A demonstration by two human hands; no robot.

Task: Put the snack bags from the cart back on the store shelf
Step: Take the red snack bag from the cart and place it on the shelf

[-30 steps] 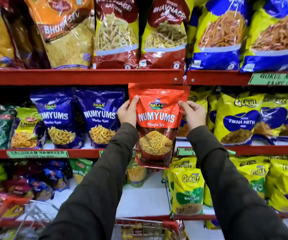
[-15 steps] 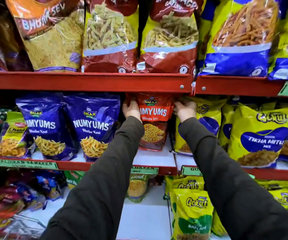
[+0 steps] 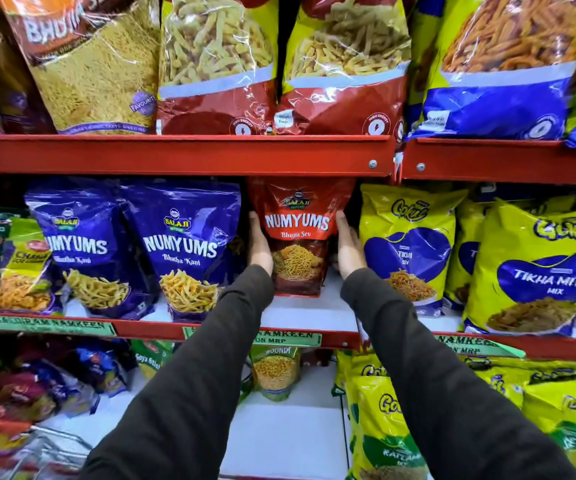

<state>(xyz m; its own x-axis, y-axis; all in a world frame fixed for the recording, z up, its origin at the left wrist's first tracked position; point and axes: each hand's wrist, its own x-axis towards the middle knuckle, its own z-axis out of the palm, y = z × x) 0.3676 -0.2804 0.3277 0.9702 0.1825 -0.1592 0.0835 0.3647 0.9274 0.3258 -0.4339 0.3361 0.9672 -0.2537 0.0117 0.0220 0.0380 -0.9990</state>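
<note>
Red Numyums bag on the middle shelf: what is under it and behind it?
The red Numyums bag stands on the white shelf board, held at its sides by the left hand and right hand. Behind it only dark space shows; the bag hides the rest.

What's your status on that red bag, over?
Left hand and right hand flank the red bag. Bag upright on the middle shelf, between blue and yellow bags. Nothing blocking.
</note>
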